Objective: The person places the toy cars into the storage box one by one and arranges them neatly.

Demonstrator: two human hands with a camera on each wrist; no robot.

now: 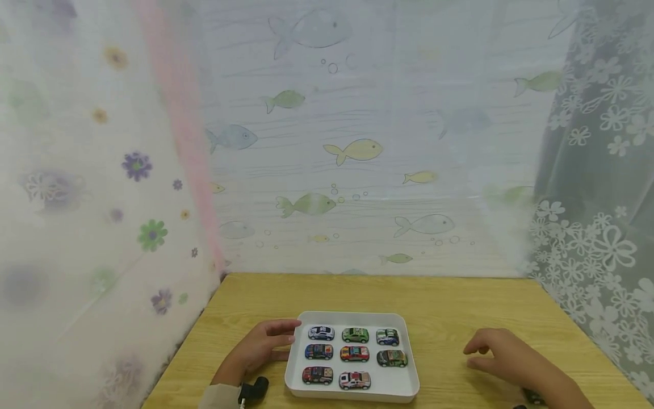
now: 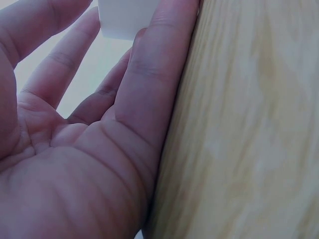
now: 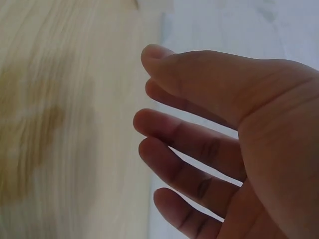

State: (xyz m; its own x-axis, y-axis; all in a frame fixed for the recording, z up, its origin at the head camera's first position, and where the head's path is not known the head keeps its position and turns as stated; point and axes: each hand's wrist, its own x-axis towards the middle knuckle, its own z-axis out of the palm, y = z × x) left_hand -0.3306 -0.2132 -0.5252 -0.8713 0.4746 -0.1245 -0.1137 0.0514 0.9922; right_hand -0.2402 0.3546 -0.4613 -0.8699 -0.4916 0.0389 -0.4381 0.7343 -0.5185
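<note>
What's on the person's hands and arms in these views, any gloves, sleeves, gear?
Both hands are bare, no gloves or rings. The left hand has a beige sleeve cuff and a small black wrist device. The right hand leads to a bare forearm.

Wooden table [image 1: 460, 301]; fish-print backdrop [image 1: 357, 150]; floral curtains [image 1: 76, 199] at both sides.

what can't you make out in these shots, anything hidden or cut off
- Head view: the prints on the toy cars in the white tray are too small to read.
- Head view: a dark object by the right hand is cut off by the bottom edge and partly behind the forearm.
- Left wrist view: the left hand fills the frame; only a corner of the tray shows.
- Right wrist view: the wooden table is blurred; no cars visible.
</note>
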